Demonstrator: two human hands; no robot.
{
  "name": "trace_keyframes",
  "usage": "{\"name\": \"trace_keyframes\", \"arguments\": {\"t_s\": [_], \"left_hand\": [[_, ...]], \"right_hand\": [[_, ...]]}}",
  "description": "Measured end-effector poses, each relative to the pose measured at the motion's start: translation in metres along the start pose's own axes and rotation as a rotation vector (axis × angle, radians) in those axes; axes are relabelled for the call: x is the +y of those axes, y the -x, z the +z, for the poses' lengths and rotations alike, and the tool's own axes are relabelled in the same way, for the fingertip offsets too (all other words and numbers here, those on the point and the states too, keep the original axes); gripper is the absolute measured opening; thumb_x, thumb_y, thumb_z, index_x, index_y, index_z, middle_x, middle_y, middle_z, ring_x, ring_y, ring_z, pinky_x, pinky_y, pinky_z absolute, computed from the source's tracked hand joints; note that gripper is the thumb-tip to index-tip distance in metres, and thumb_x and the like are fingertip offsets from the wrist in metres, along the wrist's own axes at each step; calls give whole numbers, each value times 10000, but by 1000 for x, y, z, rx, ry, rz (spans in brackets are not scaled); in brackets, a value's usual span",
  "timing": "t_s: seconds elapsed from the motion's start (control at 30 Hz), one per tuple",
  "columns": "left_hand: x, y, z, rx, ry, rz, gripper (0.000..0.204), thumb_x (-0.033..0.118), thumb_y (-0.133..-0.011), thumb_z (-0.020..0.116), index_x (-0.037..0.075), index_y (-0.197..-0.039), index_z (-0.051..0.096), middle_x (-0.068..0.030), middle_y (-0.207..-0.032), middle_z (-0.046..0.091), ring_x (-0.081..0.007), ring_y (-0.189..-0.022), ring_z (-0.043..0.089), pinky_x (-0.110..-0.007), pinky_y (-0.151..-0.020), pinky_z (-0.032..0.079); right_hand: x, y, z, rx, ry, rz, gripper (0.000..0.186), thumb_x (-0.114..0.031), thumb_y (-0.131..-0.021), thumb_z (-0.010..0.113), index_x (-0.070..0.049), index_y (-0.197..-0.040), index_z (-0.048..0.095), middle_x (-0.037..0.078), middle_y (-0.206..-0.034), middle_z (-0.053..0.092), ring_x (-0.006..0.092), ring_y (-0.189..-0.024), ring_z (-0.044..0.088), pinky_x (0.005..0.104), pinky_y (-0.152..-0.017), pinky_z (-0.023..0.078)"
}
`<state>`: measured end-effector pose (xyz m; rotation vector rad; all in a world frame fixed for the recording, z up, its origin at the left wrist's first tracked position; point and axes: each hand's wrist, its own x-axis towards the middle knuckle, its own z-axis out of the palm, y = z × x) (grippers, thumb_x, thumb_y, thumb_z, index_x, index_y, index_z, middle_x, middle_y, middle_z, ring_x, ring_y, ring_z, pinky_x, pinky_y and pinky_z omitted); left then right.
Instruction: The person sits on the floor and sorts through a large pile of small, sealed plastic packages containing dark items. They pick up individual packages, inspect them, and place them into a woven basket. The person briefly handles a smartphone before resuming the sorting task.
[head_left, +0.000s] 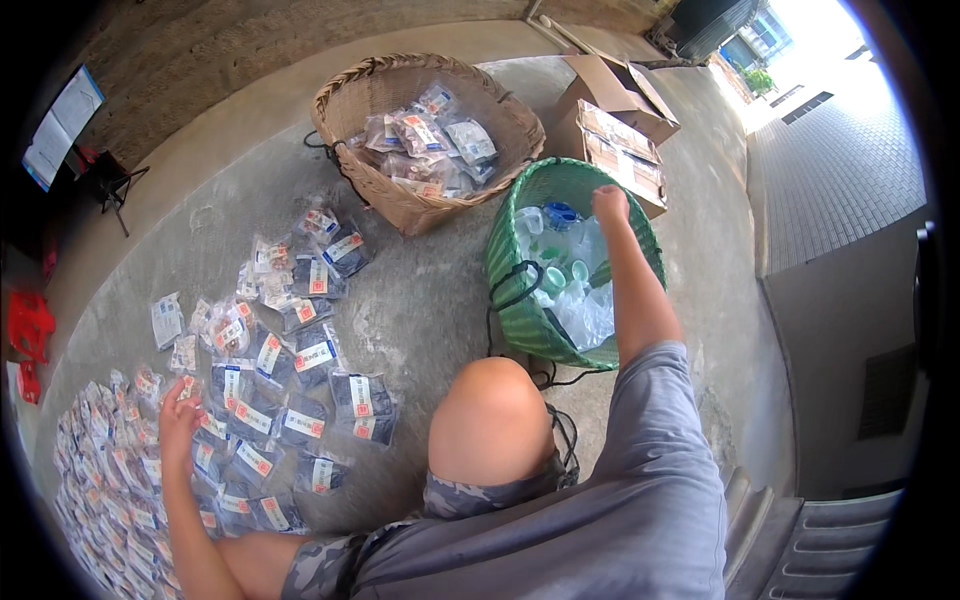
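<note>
My left hand (180,415) reaches over the flat-laid packets, its fingers bent and apart. A small clear packet with a reddish mark (190,388) shows right at its fingertips; whether the hand touches it I cannot tell. Around it lie many labelled plastic packets (252,418), mostly dark with white-and-red labels. At the far inner side of a green woven basket (532,318), my right hand (610,205) is closed, close to the rim. What its fingers hold, if anything, is hidden. Inside the basket are crumpled clear plastic bags (583,315), pale green cups (554,280) and a blue plastic piece (560,214).
A tan wicker basket (400,205) holding more packets stands beyond the green one. Two cardboard boxes (625,150) sit behind at the right. A black stand (118,190) with a sheet and red plastic stools (30,325) are at far left. My bare knee (492,420) rises in the middle.
</note>
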<state>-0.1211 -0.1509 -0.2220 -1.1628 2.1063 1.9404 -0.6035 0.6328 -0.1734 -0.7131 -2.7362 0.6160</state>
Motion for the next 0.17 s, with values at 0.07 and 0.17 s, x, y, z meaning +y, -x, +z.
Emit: {"name": "trace_keyframes", "arguments": {"t_s": [0.07,0.17], "left_hand": [[0,5,-14,-10,-86,-8,536,108,-975,564,90,-1499,451,-72,-1122,661,-102,-866,607,-244,-801,490],[-29,-19,-26,-91,-203,-39,551,131,-972,576,117,-1508,451,-84,-1162,662,-112,-874,615,-264,-810,497]], "right_hand": [[14,40,37,-83,124,-111,359,-231,-841,751,-151,-1184,684,170,-1113,709,347,-1067,681,367,-945,523],[27,61,68,-192,218,-156,508,-292,-833,740,-215,-1323,633,183,-1638,264,358,-1277,570,408,-1059,471]]}}
